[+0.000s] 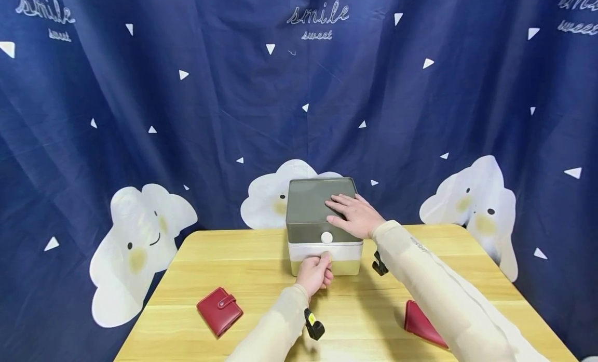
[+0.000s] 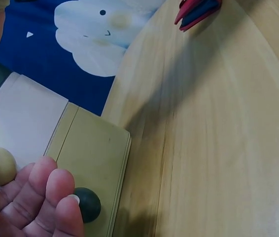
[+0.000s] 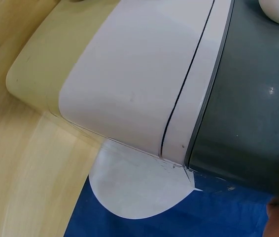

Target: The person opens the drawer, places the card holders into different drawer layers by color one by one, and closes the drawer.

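A small stacked drawer box (image 1: 303,203) stands at the far middle of the table, dark green on top, white in the middle and yellow-green at the bottom. My left hand (image 1: 315,273) is at its front, where thumb and fingers pinch the cream knob (image 2: 1,167) of the white drawer. Just beside those fingers, a dark green knob (image 2: 88,205) shows on the bottom drawer. My right hand (image 1: 354,216) rests flat on the right side of the dark top, fingers straight. Above the left hand, a white knob (image 1: 327,237) sits on the dark front.
On the wooden table (image 1: 243,258), a red wallet (image 1: 219,311) with a snap strap lies at the left. A second red wallet (image 1: 422,324) lies at the right, partly behind the right sleeve. A blue patterned curtain (image 1: 224,118) hangs behind the table.
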Demonstrator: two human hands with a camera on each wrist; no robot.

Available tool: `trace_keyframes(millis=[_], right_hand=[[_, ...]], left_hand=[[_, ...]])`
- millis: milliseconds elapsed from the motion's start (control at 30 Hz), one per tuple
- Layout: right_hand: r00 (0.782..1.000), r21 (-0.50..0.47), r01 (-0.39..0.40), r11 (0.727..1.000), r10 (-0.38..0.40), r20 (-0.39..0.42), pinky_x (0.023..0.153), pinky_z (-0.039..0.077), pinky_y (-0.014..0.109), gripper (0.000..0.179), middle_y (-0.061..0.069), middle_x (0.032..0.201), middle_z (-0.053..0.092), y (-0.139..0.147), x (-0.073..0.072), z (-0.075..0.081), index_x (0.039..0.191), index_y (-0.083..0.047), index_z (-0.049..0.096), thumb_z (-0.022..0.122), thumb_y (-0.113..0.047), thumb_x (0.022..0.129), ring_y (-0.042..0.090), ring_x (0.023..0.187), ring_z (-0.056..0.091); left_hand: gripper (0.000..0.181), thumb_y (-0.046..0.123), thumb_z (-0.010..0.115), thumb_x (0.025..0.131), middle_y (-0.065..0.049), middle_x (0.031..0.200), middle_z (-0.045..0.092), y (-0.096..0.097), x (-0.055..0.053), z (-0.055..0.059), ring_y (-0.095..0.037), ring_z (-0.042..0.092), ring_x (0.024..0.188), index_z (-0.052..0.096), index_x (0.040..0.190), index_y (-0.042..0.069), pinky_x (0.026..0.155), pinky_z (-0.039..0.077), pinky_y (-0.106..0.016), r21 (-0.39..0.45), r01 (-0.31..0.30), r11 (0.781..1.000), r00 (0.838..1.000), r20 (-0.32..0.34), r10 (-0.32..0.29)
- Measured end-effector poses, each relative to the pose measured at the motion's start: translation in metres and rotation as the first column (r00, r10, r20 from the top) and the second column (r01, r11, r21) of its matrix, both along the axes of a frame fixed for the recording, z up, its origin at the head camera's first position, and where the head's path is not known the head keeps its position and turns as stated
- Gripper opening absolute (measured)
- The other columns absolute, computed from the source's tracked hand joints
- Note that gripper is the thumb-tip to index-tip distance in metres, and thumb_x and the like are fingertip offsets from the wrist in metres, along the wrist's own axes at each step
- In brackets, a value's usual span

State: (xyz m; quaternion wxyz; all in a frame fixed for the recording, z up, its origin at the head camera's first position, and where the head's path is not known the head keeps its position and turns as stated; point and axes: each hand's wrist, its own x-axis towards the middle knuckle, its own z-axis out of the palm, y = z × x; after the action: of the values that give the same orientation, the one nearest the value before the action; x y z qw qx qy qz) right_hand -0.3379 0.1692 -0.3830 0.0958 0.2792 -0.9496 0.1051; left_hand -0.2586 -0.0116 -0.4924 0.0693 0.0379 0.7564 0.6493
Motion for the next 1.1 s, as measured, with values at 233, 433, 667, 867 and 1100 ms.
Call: trace_keyframes(millis=[233, 433, 667, 867, 1100], right_hand=[[1.0, 0.004, 0.008, 1.0, -0.008, 0.008, 0.114, 0.013, 0.053, 0.066, 0.0, 0.153, 0.035, 0.0, 0.002, 0.003, 0.146, -0.025, 0.042, 0.032, -0.066, 0.095, 0.022, 0.142, 0.027], [1.0, 0.003, 0.008, 1.0, -0.008, 0.01, 0.115, 0.013, 0.052, 0.067, 0.0, 0.153, 0.035, -0.001, 0.003, 0.003, 0.147, -0.025, 0.042, 0.031, -0.066, 0.095, 0.022, 0.142, 0.027], [1.0, -0.002, 0.006, 1.0, -0.006, 0.016, 0.114, 0.013, 0.053, 0.066, 0.001, 0.153, 0.034, -0.001, 0.003, 0.003, 0.147, -0.024, 0.042, 0.032, -0.065, 0.095, 0.023, 0.142, 0.027], [1.0, 0.003, 0.002, 1.0, -0.002, 0.009, 0.114, 0.014, 0.053, 0.066, 0.001, 0.153, 0.035, 0.0, 0.004, 0.004, 0.147, -0.024, 0.042, 0.033, -0.065, 0.095, 0.022, 0.142, 0.027], [1.0, 0.003, 0.004, 1.0, -0.004, 0.023, 0.115, 0.012, 0.052, 0.067, 0.0, 0.153, 0.034, 0.0, 0.003, 0.004, 0.147, -0.025, 0.041, 0.032, -0.066, 0.095, 0.022, 0.143, 0.026]], left_hand=[[0.051, 0.042, 0.05, 0.099, -0.009, 0.07, 0.066, 0.002, -0.004, -0.003, -0.01, 0.058, 0.052, 0.065, 0.092, -0.007, 0.048, 0.049, -0.024, -0.012, -0.003, 1.0, 1.0, 0.005, 0.004], [0.051, 0.042, 0.051, 0.099, -0.008, 0.068, 0.065, 0.002, -0.004, -0.004, -0.011, 0.058, 0.051, 0.065, 0.091, -0.006, 0.047, 0.049, -0.025, -0.013, -0.018, 1.0, 1.0, -0.006, 0.017], [0.051, 0.043, 0.05, 0.098, -0.005, 0.067, 0.064, 0.003, 0.0, -0.003, -0.011, 0.057, 0.052, 0.065, 0.09, -0.005, 0.048, 0.048, -0.023, -0.031, -0.048, 0.998, 0.999, 0.008, 0.048], [0.049, 0.042, 0.051, 0.098, -0.005, 0.066, 0.064, 0.002, 0.004, -0.006, -0.011, 0.057, 0.052, 0.066, 0.089, -0.004, 0.048, 0.05, -0.025, -0.064, -0.06, 0.996, 0.998, -0.011, 0.059], [0.031, 0.03, 0.061, 0.094, -0.005, 0.063, 0.065, -0.004, 0.007, -0.014, -0.009, 0.056, 0.047, 0.068, 0.081, 0.002, 0.046, 0.046, -0.022, -0.165, -0.089, 0.982, 0.994, -0.076, 0.077]])
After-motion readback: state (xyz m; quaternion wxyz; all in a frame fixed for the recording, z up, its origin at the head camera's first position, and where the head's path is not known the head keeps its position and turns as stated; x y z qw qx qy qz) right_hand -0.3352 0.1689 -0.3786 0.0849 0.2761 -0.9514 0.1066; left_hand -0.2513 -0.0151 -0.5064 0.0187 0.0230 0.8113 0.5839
